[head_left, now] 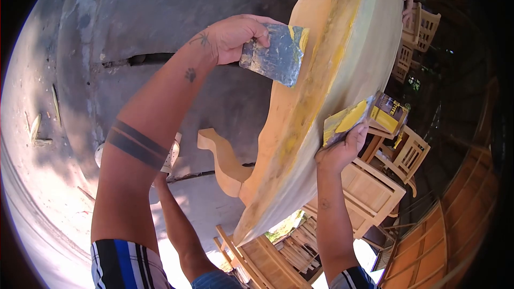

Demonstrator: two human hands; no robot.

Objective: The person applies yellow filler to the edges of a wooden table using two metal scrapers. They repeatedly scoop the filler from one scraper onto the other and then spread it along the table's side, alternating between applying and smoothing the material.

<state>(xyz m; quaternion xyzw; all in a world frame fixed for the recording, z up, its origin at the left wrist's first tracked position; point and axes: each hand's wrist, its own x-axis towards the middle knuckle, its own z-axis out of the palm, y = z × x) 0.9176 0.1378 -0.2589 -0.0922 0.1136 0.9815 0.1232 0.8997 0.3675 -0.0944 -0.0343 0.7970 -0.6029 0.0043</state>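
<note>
Yellow streaks (300, 123) run along the curved wooden piece (353, 37) before us.
From the left, we see a curved leg (227, 168), then our left hand (241, 35) gripping a dark flat scraper (276, 56) over the piece's left edge; whether they touch, we cannot tell. Our right hand (341, 150) holds a yellow-smeared scraper (347, 120) on the other side, a yellow-labelled tin (388, 119) just beside it; farther right, another person's hand (408, 2) is at the edge.
</note>
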